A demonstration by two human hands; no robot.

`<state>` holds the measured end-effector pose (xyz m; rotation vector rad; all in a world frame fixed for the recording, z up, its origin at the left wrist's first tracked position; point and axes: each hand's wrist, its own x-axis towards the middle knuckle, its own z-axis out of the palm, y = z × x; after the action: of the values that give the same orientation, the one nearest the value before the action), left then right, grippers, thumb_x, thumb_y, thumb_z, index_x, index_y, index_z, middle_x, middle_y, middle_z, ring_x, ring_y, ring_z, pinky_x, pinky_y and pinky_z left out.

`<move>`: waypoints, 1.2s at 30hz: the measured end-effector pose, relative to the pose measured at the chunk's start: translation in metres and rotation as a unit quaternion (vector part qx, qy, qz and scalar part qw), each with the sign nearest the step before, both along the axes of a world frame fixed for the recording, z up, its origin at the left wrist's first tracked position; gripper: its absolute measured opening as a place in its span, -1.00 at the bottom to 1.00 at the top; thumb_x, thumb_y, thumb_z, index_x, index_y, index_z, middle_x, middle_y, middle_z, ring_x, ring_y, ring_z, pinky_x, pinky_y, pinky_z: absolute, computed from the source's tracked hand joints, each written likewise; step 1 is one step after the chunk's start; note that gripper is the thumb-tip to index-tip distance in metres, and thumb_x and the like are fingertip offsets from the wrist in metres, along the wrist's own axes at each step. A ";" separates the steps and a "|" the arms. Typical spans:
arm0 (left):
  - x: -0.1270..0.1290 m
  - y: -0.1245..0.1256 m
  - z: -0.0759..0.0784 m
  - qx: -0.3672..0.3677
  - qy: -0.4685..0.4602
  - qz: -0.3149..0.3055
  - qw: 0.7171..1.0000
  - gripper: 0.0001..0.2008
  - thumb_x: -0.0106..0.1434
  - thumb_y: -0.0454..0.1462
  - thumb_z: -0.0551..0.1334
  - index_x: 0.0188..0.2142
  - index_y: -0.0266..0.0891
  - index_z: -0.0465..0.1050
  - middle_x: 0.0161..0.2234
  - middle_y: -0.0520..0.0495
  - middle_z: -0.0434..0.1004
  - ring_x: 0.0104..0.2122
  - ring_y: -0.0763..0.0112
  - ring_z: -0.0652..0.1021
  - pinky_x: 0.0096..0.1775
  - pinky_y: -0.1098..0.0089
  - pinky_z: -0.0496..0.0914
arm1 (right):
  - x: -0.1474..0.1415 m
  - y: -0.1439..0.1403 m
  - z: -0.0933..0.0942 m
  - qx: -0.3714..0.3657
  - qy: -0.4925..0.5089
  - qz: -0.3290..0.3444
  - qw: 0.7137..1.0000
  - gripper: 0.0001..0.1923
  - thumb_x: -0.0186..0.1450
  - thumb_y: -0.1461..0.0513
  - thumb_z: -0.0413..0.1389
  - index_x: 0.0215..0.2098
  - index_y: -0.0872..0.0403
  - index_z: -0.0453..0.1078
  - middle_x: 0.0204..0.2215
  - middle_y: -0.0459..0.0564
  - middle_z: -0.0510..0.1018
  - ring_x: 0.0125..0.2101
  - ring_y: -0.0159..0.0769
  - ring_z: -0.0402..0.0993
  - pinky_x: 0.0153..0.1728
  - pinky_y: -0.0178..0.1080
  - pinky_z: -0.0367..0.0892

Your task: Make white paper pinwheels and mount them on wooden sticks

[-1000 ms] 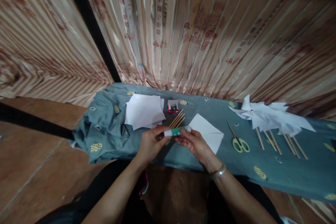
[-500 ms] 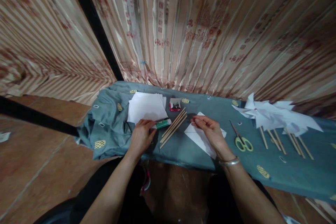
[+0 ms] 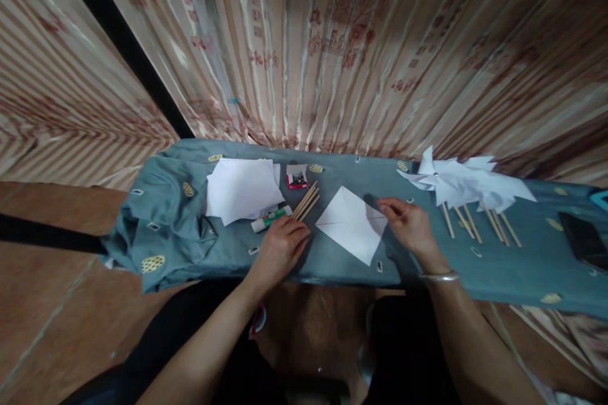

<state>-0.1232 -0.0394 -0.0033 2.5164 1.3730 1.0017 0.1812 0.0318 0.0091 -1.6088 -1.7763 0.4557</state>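
Observation:
My left hand (image 3: 280, 247) rests on the teal cloth (image 3: 180, 240) with loose fingers and nothing in it. Just beyond its fingertips lie a green-and-white glue stick (image 3: 270, 219) and a bundle of wooden sticks (image 3: 306, 201). A folded white paper square (image 3: 351, 224) lies between my hands. My right hand (image 3: 411, 224) lies palm down on the cloth to the right of the paper, fingers pointing at the paper's corner. What is under its palm is hidden.
A stack of white sheets (image 3: 240, 190) and a small red box (image 3: 297, 178) lie at the back left. Several white paper pinwheels (image 3: 460, 183) on sticks lie at the right, a dark phone (image 3: 582, 237) beyond them. A striped curtain (image 3: 332, 44) hangs behind.
My left hand set the glue stick down by the sheets and let go. My right hand moved right off the paper, over the spot where the scissors lay; they no longer show.

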 end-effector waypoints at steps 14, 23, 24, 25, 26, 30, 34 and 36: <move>0.084 0.016 -0.013 -0.080 0.077 -0.131 0.985 -0.78 0.27 -0.33 0.27 -0.08 -0.30 0.47 -0.10 -0.18 0.56 -0.06 0.17 0.50 -0.01 0.15 0.46 | 0.000 -0.044 -0.021 -0.015 -0.047 0.191 0.980 -0.66 0.35 0.32 -0.06 -0.09 0.07 0.54 0.02 0.12 0.57 0.07 -0.17 0.49 0.16 -0.07 0.35; 0.085 0.018 -0.017 -0.025 0.086 -0.131 0.987 -0.82 0.37 -0.31 0.15 -0.16 -0.32 0.51 -0.17 -0.17 0.58 -0.13 0.21 0.51 -0.08 0.17 0.49 | 0.011 -0.047 -0.026 -0.040 0.023 0.200 0.979 -0.67 0.33 0.36 -0.03 -0.09 0.03 0.53 0.10 0.08 0.52 0.12 -0.23 0.44 0.20 -0.07 0.29; 0.085 0.018 -0.017 -0.022 0.083 -0.131 0.988 -0.82 0.38 -0.31 0.14 -0.16 -0.32 0.51 -0.17 -0.17 0.59 -0.13 0.22 0.52 -0.07 0.17 0.49 | 0.012 -0.047 -0.026 -0.041 0.026 0.201 0.978 -0.67 0.33 0.36 -0.03 -0.09 0.03 0.52 0.10 0.07 0.51 0.13 -0.23 0.44 0.21 -0.07 0.29; 0.085 0.018 -0.017 -0.021 0.079 -0.131 0.988 -0.81 0.39 -0.30 0.13 -0.16 -0.32 0.51 -0.18 -0.17 0.60 -0.14 0.23 0.52 -0.07 0.18 0.49 | 0.012 -0.047 -0.027 -0.042 0.030 0.199 0.979 -0.67 0.32 0.37 -0.02 -0.09 0.03 0.53 0.10 0.06 0.51 0.13 -0.23 0.43 0.21 -0.07 0.28; 0.085 0.018 -0.018 -0.022 0.074 -0.129 0.989 -0.80 0.39 -0.30 0.12 -0.15 -0.31 0.52 -0.18 -0.16 0.61 -0.14 0.24 0.53 -0.08 0.19 0.50 | 0.013 -0.047 -0.027 -0.043 0.035 0.197 0.979 -0.67 0.31 0.37 -0.01 -0.10 0.02 0.53 0.10 0.05 0.52 0.13 -0.24 0.43 0.21 -0.07 0.28; 0.086 0.019 -0.019 -0.037 0.036 -0.112 0.992 -0.80 0.39 -0.32 0.12 -0.17 -0.32 0.52 -0.21 -0.16 0.62 -0.17 0.27 0.55 -0.09 0.22 0.51 | 0.014 -0.048 -0.028 -0.061 0.065 0.185 0.979 -0.69 0.27 0.36 0.03 -0.13 0.00 0.54 0.09 0.04 0.52 0.11 -0.22 0.46 0.18 -0.07 0.30; 0.087 0.021 -0.019 -0.068 0.007 -0.093 0.993 -0.83 0.36 -0.34 0.15 -0.21 -0.33 0.53 -0.20 -0.16 0.63 -0.20 0.26 0.56 -0.11 0.23 0.51 | 0.008 -0.047 -0.025 -0.084 0.104 0.171 0.976 -0.76 0.25 0.31 0.13 -0.15 0.00 0.54 0.08 0.07 0.52 0.12 -0.18 0.44 0.18 -0.05 0.28; 0.088 0.022 -0.020 -0.082 -0.007 -0.085 0.993 -0.85 0.35 -0.35 0.16 -0.23 -0.33 0.53 -0.17 -0.17 0.62 -0.19 0.25 0.56 -0.11 0.22 0.51 | 0.003 -0.045 -0.025 -0.090 0.129 0.150 0.976 -0.83 0.24 0.25 0.18 -0.19 0.00 0.54 0.05 0.07 0.52 0.10 -0.16 0.44 0.18 -0.03 0.28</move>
<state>-0.0353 -0.0174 -0.0231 2.4499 1.1628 0.8360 0.1844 -0.0137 -0.0158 -1.3267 -1.8210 0.9469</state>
